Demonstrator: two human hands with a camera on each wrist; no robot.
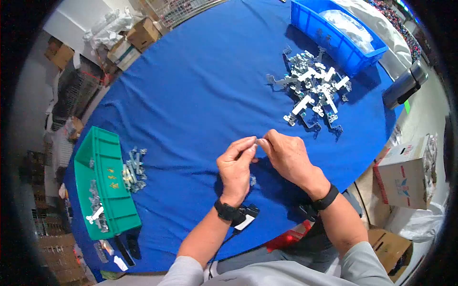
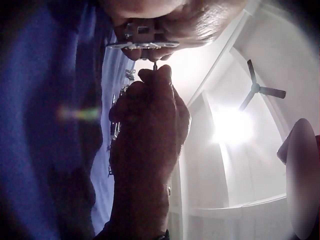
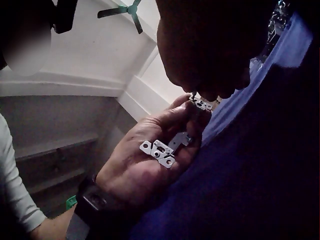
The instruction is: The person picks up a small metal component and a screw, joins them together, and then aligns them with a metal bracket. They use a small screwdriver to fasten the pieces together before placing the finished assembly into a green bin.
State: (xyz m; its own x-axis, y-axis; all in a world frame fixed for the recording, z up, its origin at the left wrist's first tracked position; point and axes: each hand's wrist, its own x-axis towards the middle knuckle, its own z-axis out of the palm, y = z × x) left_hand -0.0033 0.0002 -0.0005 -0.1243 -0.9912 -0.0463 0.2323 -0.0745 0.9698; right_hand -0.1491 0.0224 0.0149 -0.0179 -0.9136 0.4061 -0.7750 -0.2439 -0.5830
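My left hand is raised over the blue cloth, fingertips meeting those of my right hand. In the right wrist view, a winged metal hinge plate with holes lies across the left palm. Thumb and fingers of that hand pinch a second small metal plate. The right hand pinches a thin, screw-like metal piece against this second plate; the left wrist view shows the thin piece between the two hands. Most of the right fingers are dark in the right wrist view.
A pile of metal hinges lies at the back right beside a blue crate. At left stands a green bin with metal parts, and more metal pieces lie next to it. A steel flask stands at the right edge.
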